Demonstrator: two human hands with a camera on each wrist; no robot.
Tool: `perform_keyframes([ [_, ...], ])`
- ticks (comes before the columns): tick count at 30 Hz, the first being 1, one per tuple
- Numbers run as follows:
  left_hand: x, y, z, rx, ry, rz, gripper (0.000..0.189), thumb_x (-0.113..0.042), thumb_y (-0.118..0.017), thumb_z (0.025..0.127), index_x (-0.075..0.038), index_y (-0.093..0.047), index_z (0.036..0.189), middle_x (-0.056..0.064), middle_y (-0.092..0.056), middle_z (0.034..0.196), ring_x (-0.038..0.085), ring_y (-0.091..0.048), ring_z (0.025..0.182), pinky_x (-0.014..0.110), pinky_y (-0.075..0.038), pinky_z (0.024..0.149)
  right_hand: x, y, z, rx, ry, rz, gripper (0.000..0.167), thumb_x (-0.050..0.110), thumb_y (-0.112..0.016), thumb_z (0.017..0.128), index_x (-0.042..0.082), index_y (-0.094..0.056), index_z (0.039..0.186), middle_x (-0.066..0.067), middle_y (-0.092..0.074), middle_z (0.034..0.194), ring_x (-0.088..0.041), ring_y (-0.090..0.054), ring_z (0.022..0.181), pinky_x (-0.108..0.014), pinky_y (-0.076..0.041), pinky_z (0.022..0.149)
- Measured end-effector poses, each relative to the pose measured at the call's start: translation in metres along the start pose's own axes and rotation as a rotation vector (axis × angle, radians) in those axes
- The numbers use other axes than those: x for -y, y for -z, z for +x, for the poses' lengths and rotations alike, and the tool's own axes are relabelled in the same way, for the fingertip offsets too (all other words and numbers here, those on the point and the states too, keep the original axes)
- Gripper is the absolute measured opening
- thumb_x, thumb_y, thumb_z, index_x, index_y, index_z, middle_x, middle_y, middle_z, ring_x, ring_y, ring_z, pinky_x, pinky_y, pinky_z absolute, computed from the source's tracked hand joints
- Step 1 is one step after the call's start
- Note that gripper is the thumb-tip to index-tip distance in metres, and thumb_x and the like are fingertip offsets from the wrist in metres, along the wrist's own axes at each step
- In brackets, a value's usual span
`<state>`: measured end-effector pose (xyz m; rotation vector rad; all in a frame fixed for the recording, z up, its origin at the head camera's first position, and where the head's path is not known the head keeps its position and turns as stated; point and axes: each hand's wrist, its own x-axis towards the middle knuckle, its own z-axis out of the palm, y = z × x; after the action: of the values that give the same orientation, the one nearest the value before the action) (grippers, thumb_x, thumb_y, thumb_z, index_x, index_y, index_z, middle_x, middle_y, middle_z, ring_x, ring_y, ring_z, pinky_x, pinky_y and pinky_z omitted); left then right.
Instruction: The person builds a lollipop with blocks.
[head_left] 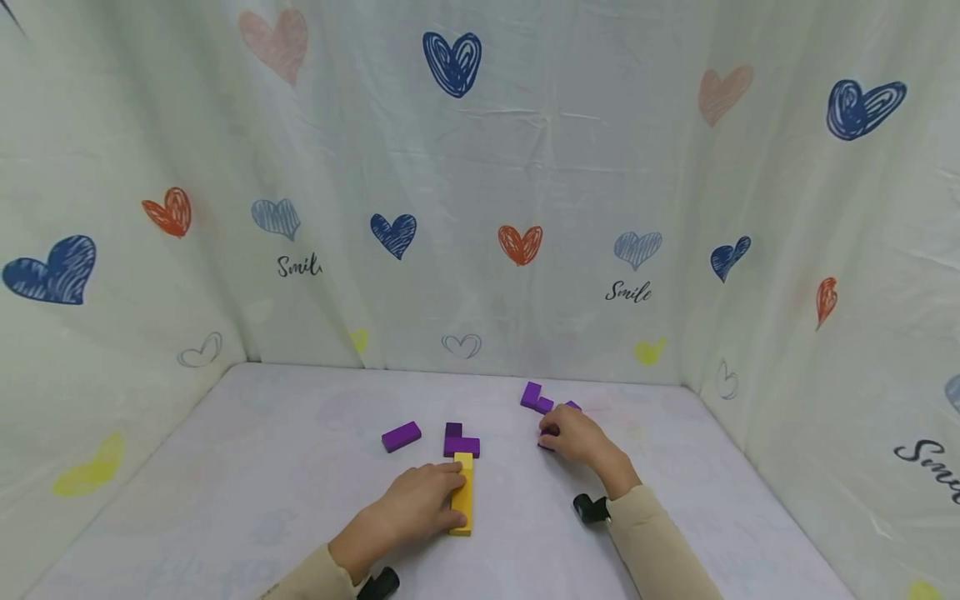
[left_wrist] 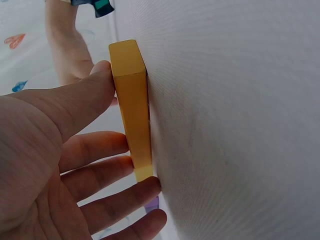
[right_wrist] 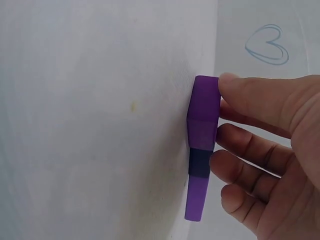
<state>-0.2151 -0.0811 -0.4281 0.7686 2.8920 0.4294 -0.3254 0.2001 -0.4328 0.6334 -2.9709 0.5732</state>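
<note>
A long yellow block (head_left: 462, 500) lies lengthwise on the white table, its far end right at a purple angled block (head_left: 461, 447). My left hand (head_left: 416, 502) rests on the yellow block, thumb near its close end and fingers stretched along it. In the left wrist view the thumb and fingertips touch one long side of the yellow block (left_wrist: 132, 107). My right hand (head_left: 577, 435) holds a small purple block (head_left: 548, 442) at the table, thumb and curled fingers against it. The right wrist view shows this purple block (right_wrist: 203, 110) close up, its far part partly shadowed.
Left of the angled block lies a purple rectangular block (head_left: 401, 437). Beyond my right hand sits a purple L-shaped block (head_left: 533, 396), and another purple piece (head_left: 573, 406) peeks out behind that hand. A heart-printed curtain (head_left: 495, 317) hangs along the table's back and sides.
</note>
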Motion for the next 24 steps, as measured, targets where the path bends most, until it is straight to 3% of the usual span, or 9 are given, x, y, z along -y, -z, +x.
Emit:
perform_keyframes([
  [4,0.000,0.000,-0.001,-0.002,-0.006,0.000,0.052,-0.044,-0.073,0.081,-0.014,-0.065,0.122,0.005,-0.055,0.134,0.028,-0.054,0.119,0.048,-0.046,0.097,0.002,-0.002,-0.002,0.009,-0.014,0.018,0.014,0.013,-0.074,0.083,0.008,-0.073,0.097,0.003,-0.058,0.083,-0.011,-0.051,0.078,-0.035,-0.050,0.076],
  [12,-0.001,0.001,-0.001,-0.004,-0.004,-0.005,0.052,-0.044,-0.073,0.081,-0.013,-0.065,0.122,0.005,-0.055,0.134,0.029,-0.054,0.119,0.049,-0.045,0.097,0.011,-0.004,0.004,0.026,0.097,0.076,0.013,0.009,-0.071,0.085,0.005,-0.072,0.097,0.001,-0.063,0.087,-0.014,-0.052,0.081,-0.037,-0.049,0.076],
  [17,-0.001,0.002,-0.001,-0.005,-0.005,-0.002,0.052,-0.044,-0.073,0.081,-0.013,-0.064,0.123,0.005,-0.055,0.134,0.029,-0.054,0.119,0.048,-0.045,0.097,0.012,-0.003,0.002,0.025,0.069,0.111,0.017,0.008,-0.070,0.085,0.002,-0.071,0.101,-0.003,-0.066,0.094,-0.017,-0.058,0.089,-0.040,-0.051,0.084],
  [24,-0.002,0.001,0.000,0.003,0.003,-0.004,0.053,-0.043,-0.073,0.081,-0.013,-0.064,0.123,0.005,-0.055,0.134,0.029,-0.054,0.119,0.048,-0.045,0.097,0.010,-0.002,0.000,0.056,0.026,0.132,0.017,0.009,-0.069,0.087,0.003,-0.070,0.102,-0.002,-0.067,0.093,-0.015,-0.059,0.087,-0.040,-0.052,0.084],
])
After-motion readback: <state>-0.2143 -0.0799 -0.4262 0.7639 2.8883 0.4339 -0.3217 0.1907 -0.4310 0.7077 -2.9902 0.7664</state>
